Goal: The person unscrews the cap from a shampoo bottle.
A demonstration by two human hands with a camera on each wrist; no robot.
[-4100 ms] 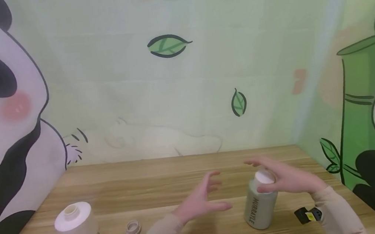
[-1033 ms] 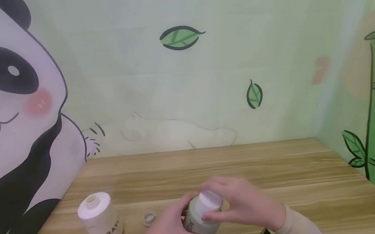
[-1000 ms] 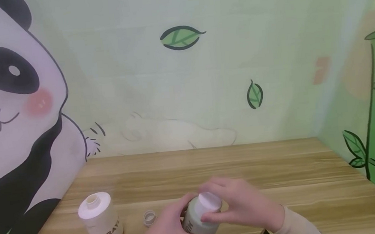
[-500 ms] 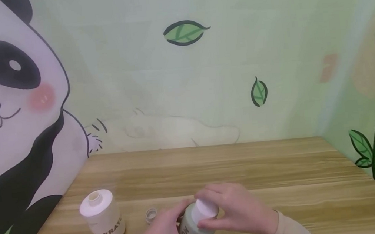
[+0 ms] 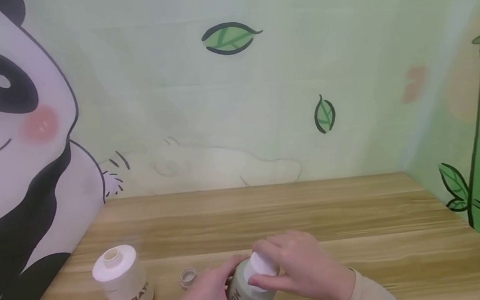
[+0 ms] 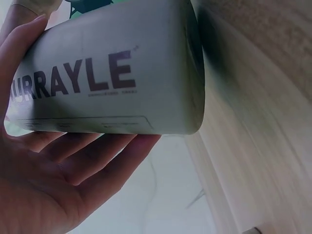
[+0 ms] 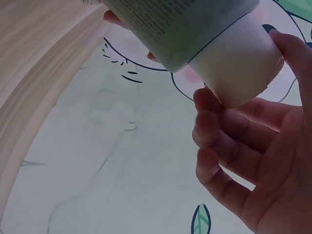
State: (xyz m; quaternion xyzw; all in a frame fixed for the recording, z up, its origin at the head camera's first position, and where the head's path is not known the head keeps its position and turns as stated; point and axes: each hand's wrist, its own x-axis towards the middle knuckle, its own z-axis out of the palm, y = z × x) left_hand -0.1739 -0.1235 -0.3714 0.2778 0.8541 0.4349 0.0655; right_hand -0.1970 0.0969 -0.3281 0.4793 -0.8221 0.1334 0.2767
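Observation:
A grey-green bottle [image 5: 251, 289] with MURRAYLE lettering is tilted near the front of the table. My left hand [image 5: 210, 295] grips its body, thumb on the near side and fingers behind. In the left wrist view the bottle's lettered side [image 6: 97, 73] faces the camera, its base close over the wood. My right hand [image 5: 303, 266] holds the white cap [image 5: 262, 265] on top between thumb and fingers. The right wrist view shows that cap [image 7: 239, 63] against the bottle's shoulder, fingertips curled at its edge.
A white MURRAYLE bottle [image 5: 125, 286] stands uncapped at the left of the wooden table [image 5: 357, 216]. A small round ring-like cap [image 5: 188, 278] lies between it and my left hand. A wall cloth [image 5: 261, 95] with panda and bamboo drawings rises behind.
Four seconds ago the grey-green bottle stood at the right, the right hand at its cap, the left hand apart. Now both hands hold it at centre; in the last second it has shifted slightly.

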